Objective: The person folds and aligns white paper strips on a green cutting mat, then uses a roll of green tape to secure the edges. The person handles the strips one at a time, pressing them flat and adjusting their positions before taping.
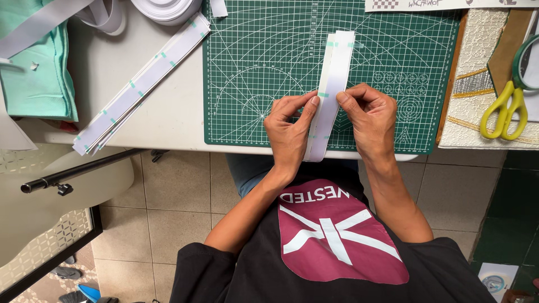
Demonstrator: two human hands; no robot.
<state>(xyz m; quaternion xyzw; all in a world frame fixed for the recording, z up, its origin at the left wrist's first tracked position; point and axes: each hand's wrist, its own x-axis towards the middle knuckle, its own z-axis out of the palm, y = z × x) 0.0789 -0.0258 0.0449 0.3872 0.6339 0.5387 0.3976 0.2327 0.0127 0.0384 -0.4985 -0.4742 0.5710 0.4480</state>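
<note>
Strip stack (331, 84) on cutting mat (252, 56); scissors (505, 109) right.

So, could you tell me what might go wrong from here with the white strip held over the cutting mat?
1. The white strip hangs past the table edge toward the lap, so its near end could perhaps sag or crease.
2. The left hand and right hand pinch it only at mid-length; the layers, marked with green tape bits, might slide out of line.
3. The stack of finished strips also overhangs the table edge and could slip off.
</note>
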